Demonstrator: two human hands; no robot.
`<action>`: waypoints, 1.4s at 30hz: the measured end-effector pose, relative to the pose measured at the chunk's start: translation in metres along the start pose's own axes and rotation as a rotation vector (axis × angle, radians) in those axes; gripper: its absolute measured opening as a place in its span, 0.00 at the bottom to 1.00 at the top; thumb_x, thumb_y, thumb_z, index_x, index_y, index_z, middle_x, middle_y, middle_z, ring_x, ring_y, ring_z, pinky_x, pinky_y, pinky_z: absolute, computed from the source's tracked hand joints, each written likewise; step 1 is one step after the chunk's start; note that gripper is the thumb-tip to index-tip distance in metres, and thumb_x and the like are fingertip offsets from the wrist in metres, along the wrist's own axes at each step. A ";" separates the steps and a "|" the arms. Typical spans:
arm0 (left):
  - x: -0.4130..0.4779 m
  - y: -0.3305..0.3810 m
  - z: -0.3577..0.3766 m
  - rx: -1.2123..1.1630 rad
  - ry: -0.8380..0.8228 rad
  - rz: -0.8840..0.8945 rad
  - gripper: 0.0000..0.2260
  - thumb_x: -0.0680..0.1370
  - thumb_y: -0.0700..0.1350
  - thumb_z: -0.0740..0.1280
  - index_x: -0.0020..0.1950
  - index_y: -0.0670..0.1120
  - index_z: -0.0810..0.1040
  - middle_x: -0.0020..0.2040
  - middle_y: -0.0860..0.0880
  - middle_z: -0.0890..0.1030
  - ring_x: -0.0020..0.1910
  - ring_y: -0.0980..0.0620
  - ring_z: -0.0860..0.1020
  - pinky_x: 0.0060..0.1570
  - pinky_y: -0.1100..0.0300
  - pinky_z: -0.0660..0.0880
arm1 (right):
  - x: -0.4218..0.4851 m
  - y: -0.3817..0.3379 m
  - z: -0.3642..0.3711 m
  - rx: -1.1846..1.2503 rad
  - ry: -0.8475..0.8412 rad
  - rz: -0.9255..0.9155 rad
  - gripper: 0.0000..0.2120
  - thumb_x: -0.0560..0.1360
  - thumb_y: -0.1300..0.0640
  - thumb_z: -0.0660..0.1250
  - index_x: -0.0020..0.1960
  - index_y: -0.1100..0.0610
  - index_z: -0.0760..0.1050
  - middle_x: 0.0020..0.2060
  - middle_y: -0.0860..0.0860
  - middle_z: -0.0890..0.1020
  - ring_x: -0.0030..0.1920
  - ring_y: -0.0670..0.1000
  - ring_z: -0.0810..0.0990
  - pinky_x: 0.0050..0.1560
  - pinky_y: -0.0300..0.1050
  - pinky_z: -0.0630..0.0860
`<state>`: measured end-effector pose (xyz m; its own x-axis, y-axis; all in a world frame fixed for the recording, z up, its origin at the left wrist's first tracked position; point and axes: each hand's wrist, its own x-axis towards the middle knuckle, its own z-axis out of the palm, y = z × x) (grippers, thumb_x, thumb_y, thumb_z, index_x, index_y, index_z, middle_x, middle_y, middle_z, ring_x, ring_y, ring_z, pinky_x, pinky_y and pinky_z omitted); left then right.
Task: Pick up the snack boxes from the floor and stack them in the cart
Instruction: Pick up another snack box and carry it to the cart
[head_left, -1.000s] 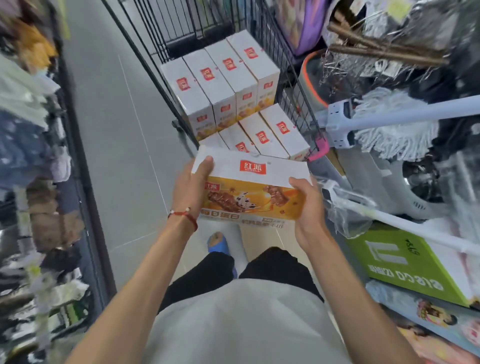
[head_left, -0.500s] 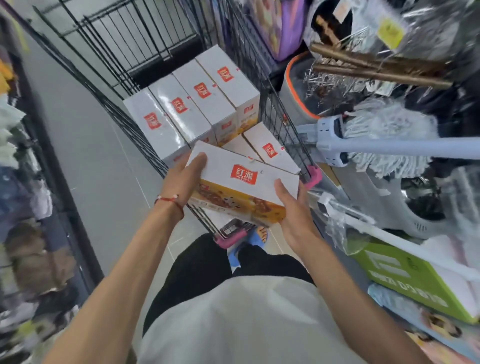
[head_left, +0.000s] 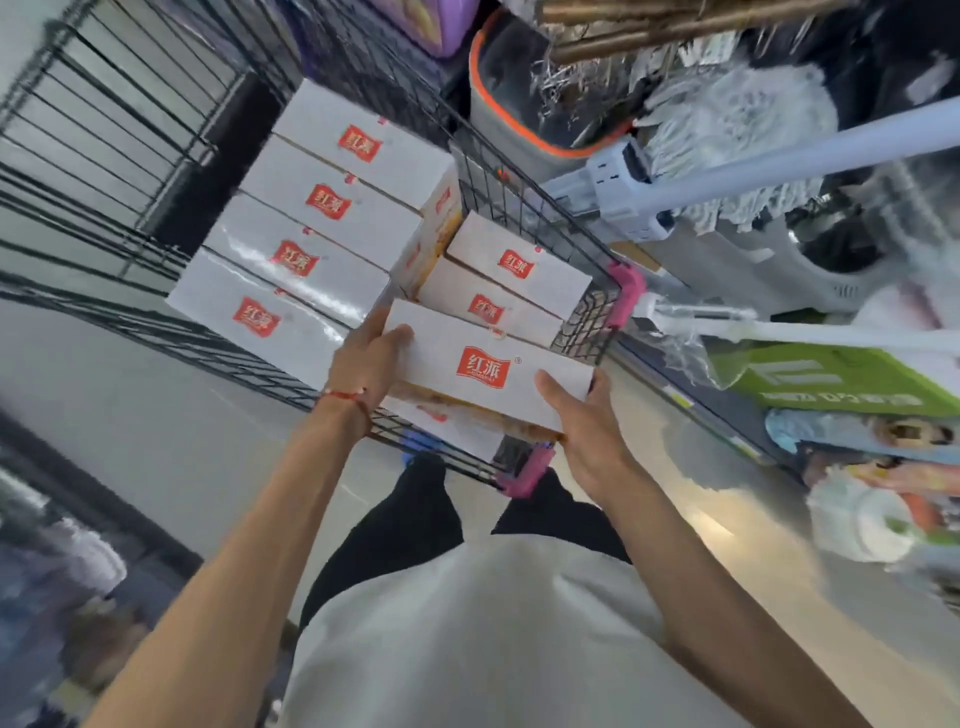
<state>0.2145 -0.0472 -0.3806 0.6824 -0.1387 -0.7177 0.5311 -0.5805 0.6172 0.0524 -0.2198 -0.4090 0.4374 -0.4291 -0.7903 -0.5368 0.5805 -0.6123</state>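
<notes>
Right now, through the head camera, we are holding one snack box (head_left: 488, 374) level over the near end of the cart (head_left: 626, 291), its white top facing up with the red logo showing. Our left hand (head_left: 363, 358) is gripping the box's left end, thumb on the top face and fingers wrapped round the edge. Our right hand (head_left: 587, 421) is clamping the right end the same way, thumb lying across the lid. A red string bracelet (head_left: 345, 397) is sitting on the left wrist.

Inside the cart, a row of four boxes (head_left: 322, 208) is lying side by side, raised, along the far left. A pair of boxes (head_left: 514, 270) is lying lower down, just beyond the held one. A lower box (head_left: 447, 431) is showing beneath the held box and seems to be touching it, though the blur is keeping us from being sure.

To the right of the cart, a mop (head_left: 727, 135) and a green carton (head_left: 831, 379) are crowding the aisle, while grey floor (head_left: 156, 415) is running along the left.
</notes>
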 end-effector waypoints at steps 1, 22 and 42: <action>0.003 -0.003 -0.004 0.058 -0.027 0.018 0.22 0.82 0.50 0.59 0.77 0.56 0.67 0.68 0.48 0.76 0.65 0.44 0.74 0.70 0.48 0.68 | -0.003 0.006 0.005 0.017 0.027 0.005 0.28 0.79 0.59 0.73 0.73 0.51 0.62 0.65 0.51 0.80 0.64 0.53 0.81 0.62 0.61 0.82; 0.031 -0.038 -0.023 0.724 0.028 0.175 0.18 0.83 0.41 0.57 0.73 0.43 0.71 0.66 0.38 0.77 0.65 0.35 0.74 0.68 0.42 0.70 | -0.020 0.088 0.050 0.087 0.098 0.008 0.32 0.78 0.66 0.70 0.74 0.50 0.58 0.60 0.47 0.75 0.62 0.49 0.79 0.66 0.54 0.80; 0.025 -0.047 -0.007 1.235 -0.400 0.663 0.26 0.76 0.58 0.68 0.73 0.55 0.68 0.73 0.52 0.70 0.75 0.46 0.63 0.75 0.41 0.55 | -0.026 0.099 0.046 -0.059 0.049 0.020 0.29 0.76 0.46 0.75 0.74 0.50 0.71 0.66 0.47 0.81 0.68 0.51 0.78 0.74 0.57 0.72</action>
<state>0.2107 -0.0175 -0.4252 0.3332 -0.7395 -0.5849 -0.7207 -0.5997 0.3477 0.0216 -0.1191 -0.4481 0.3907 -0.4523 -0.8017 -0.5872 0.5483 -0.5955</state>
